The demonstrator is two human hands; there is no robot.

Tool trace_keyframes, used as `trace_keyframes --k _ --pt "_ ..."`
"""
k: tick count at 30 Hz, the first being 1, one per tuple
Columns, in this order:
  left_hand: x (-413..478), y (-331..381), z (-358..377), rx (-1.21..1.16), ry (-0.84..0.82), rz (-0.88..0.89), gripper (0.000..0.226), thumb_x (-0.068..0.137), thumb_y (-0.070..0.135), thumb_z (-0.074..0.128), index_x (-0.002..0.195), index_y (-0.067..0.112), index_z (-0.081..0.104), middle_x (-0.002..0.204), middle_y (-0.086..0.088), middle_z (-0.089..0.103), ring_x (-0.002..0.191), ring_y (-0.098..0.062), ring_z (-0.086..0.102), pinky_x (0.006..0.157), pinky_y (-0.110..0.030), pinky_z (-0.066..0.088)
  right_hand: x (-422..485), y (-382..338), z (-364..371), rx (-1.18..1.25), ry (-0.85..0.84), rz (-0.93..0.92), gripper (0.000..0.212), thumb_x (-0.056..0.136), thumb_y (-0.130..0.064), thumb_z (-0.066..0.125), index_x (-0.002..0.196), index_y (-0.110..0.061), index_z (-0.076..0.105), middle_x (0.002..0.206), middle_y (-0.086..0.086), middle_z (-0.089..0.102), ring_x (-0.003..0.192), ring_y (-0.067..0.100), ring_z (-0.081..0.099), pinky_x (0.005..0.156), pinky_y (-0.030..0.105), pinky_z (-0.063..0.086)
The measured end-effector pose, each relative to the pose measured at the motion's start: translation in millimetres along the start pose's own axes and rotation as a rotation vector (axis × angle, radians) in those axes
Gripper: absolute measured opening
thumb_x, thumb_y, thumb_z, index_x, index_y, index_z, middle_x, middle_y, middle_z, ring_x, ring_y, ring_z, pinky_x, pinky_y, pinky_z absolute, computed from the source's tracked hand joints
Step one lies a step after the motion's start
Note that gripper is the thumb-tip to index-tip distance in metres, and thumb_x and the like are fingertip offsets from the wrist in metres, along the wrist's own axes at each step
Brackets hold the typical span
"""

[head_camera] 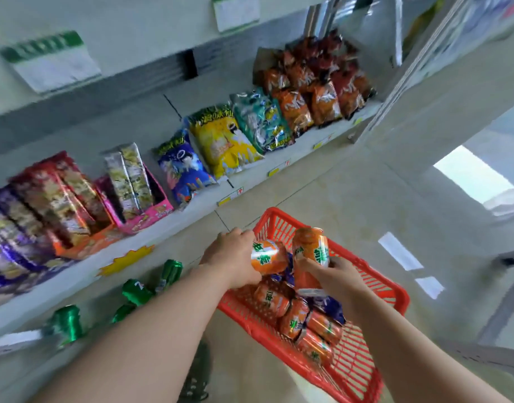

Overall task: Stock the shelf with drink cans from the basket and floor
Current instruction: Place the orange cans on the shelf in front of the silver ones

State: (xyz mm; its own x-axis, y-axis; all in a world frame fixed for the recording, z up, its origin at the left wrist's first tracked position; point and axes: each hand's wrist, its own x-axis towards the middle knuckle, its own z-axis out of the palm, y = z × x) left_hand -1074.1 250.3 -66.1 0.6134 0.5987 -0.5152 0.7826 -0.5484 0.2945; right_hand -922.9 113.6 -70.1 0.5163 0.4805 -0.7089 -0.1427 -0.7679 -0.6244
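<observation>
View from a head camera, looking down past two bare forearms in a shop aisle. A red plastic basket [375,274] with slatted walls sits on the pale tiled floor [337,184], just beside the foot of a white shelf [251,180].

The left hand [232,257] is seen from the back above the basket's near-left corner, its fingers curled round a sideways orange can [269,255] that is lifted clear of the pile. The right hand [334,274] holds a second can from below, thumb and fingers wrapped round the lower half. This tilted orange can [311,247] stands nearly upright with its top end pointing away. The two held cans are just beside each other over the middle of the basket; whether they touch cannot be told.

More orange cans [296,317] lie on their sides inside the basket, heaped toward its left wall, with purple packets [330,306] among them.

Four green cans [136,290] lie scattered low down to the left of the arms, below the shelf's front lip — blur makes it unclear whether they rest on the floor or on a low ledge.

The shelf above is filled with snack bags standing in rows: purple packs [5,242] at far left, then red packs [55,199], a pink display box [151,210], a blue bag [186,170], a yellow bag [221,141], teal bags [261,120] and orange bags [308,94] at the far end. A yellow star-shaped tag [128,258] hangs on the shelf lip
</observation>
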Motion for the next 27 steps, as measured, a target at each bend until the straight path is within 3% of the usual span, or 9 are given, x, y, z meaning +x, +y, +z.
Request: trace_keyframes --k 7,9,10,13,15,17,19,24,27 --pt "-100.4 -49.3 -101.7 -0.023 0.19 -0.043 0.079 0.063 0.046 0.075 0.132 0.021 0.047 0.126 -0.003 0.048 0.117 -0.025 0.047 0.094 -0.037 0.046 -86.8 -97.9 43.1 -0.086 -0.105 -0.219 0.029 0.077 -0.041 0.077 0.089 -0.014 0.07 0.079 0.004 0.075 0.068 0.017 0.07 0.063 0.026 0.055" --pt "-126.6 -71.0 -125.1 -0.013 0.219 -0.063 0.079 0.062 0.047 0.076 0.131 0.021 0.048 0.123 -0.003 0.05 0.114 -0.025 0.048 0.093 -0.036 0.046 -106.4 -118.1 63.6 -0.101 -0.176 -0.278 0.035 0.076 -0.045 0.078 0.089 -0.014 0.069 0.077 0.002 0.072 0.064 0.015 0.067 0.058 0.024 0.051" --pt "-139.5 -82.8 -136.0 -0.017 0.233 -0.072 0.078 0.061 0.047 0.077 0.13 0.021 0.05 0.12 -0.002 0.051 0.112 -0.024 0.05 0.091 -0.036 0.047 -116.3 -128.3 74.5 -0.111 -0.209 -0.309 0.043 0.073 -0.05 0.079 0.089 -0.012 0.067 0.076 0.003 0.07 0.062 0.015 0.064 0.056 0.023 0.049" --pt "-181.2 -117.2 -164.4 -0.032 0.286 -0.074 0.075 0.06 0.048 0.079 0.125 0.02 0.054 0.115 -0.002 0.055 0.105 -0.022 0.053 0.085 -0.031 0.047 -151.7 -159.9 105.1 -0.193 -0.268 -0.435 0.093 0.046 -0.075 0.078 0.096 0.002 0.061 0.077 0.01 0.057 0.067 0.02 0.052 0.06 0.03 0.042" --pt "-206.6 -131.1 -180.1 -0.037 0.293 -0.047 0.072 0.064 0.046 0.08 0.126 0.021 0.054 0.11 0.0 0.054 0.097 -0.016 0.05 0.077 -0.024 0.04 -170.3 -178.2 115.6 -0.257 -0.3 -0.506 0.104 0.043 -0.079 0.077 0.101 0.005 0.059 0.077 0.01 0.053 0.068 0.02 0.047 0.063 0.034 0.036" --pt "-235.0 -147.8 -195.1 -0.022 0.287 -0.021 0.069 0.064 0.045 0.081 0.124 0.022 0.055 0.108 0.001 0.055 0.09 -0.013 0.047 0.073 -0.023 0.037 -195.1 -201.5 126.3 -0.296 -0.329 -0.521 0.076 0.063 -0.061 0.08 0.101 0.001 0.062 0.074 0.004 0.06 0.063 0.017 0.054 0.065 0.03 0.037" --pt "-263.8 -165.5 -211.0 -0.015 0.27 -0.018 0.065 0.061 0.046 0.082 0.116 0.022 0.057 0.109 0.001 0.058 0.089 -0.014 0.052 0.073 -0.027 0.045 -224.7 -224.2 135.7 -0.338 -0.374 -0.537 0.042 0.075 -0.044 0.077 0.099 -0.011 0.067 0.073 -0.002 0.07 0.061 0.008 0.064 0.065 0.023 0.044" --pt "-331.4 -207.4 -267.5 0.082 0.247 -0.005 0.069 0.062 0.053 0.078 0.119 0.021 0.056 0.113 0.0 0.056 0.1 -0.019 0.053 0.082 -0.028 0.047 -287.7 -268.7 171.4 -0.328 -0.34 -0.625 0.04 0.078 -0.042 0.075 0.103 -0.011 0.068 0.092 0.012 0.074 0.083 0.032 0.069 0.083 0.037 0.051" --pt "-367.2 -231.9 -306.9 0.122 0.257 -0.011 0.068 0.066 0.055 0.076 0.121 0.022 0.055 0.114 -0.001 0.055 0.093 -0.015 0.047 0.074 -0.025 0.037 -318.6 -294.5 201.6 -0.279 -0.345 -0.638 0.032 0.083 -0.035 0.074 0.104 -0.011 0.069 0.091 0.011 0.076 0.079 0.026 0.071 0.073 0.027 0.053"
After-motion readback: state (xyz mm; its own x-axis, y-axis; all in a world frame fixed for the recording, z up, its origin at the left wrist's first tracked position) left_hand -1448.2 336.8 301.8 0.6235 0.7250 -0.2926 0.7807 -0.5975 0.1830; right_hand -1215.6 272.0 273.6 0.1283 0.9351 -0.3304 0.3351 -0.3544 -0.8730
